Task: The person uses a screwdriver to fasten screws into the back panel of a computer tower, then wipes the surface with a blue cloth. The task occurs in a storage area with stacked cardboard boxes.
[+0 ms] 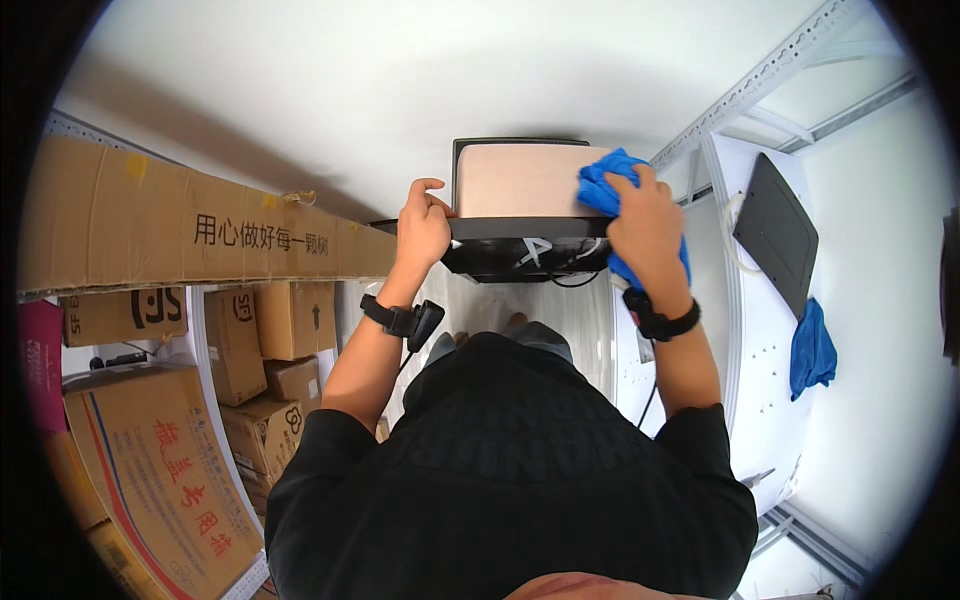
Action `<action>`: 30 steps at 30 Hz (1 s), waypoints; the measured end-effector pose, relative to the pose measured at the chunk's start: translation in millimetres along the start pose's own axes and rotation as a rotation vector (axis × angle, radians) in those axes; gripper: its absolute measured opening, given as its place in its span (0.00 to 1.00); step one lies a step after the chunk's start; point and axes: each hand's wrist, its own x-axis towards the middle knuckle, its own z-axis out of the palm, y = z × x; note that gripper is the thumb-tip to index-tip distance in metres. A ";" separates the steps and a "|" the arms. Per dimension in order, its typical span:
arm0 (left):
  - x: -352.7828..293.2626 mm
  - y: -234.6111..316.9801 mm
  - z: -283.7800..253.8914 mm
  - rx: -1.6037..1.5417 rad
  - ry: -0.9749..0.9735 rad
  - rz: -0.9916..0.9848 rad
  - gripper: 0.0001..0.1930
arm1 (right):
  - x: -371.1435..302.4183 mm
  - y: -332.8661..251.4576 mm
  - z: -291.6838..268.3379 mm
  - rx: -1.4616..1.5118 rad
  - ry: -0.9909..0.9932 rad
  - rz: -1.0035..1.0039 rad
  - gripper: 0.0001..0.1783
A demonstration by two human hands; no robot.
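Note:
In front of me is a long, narrow black panel (530,228), seen edge-on. Behind it lies a flat beige surface (520,180) with rounded corners, framed by a dark rim. My left hand (424,228) grips the panel near its left end, fingers bent and partly hidden. A bunched blue cloth (615,178) is in my right hand (645,225), which presses it on the right end of the beige surface; some of the cloth hangs below the hand. Below the panel is something glossy and black (500,255) with light markings, its kind unclear.
Cardboard boxes (160,480) fill shelving on the left, under a long carton (220,225). At right, a white shelf unit (765,360) bears a thin dark panel (780,235) and another blue cloth (812,350). A black cable (575,283) loops below the panel.

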 end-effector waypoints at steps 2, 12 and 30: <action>0.2 4.6 0.2 0.040 -0.008 -0.003 0.18 | 7.1 -33.8 3.9 -0.004 -0.055 -0.091 0.22; -3.9 5.6 3.8 0.000 0.116 -0.009 0.18 | 25.9 -114.3 23.5 0.219 -0.144 -0.366 0.26; 6.8 -14.1 3.6 -0.422 -0.074 -0.117 0.21 | -19.4 -29.5 2.2 -0.054 0.074 -0.117 0.25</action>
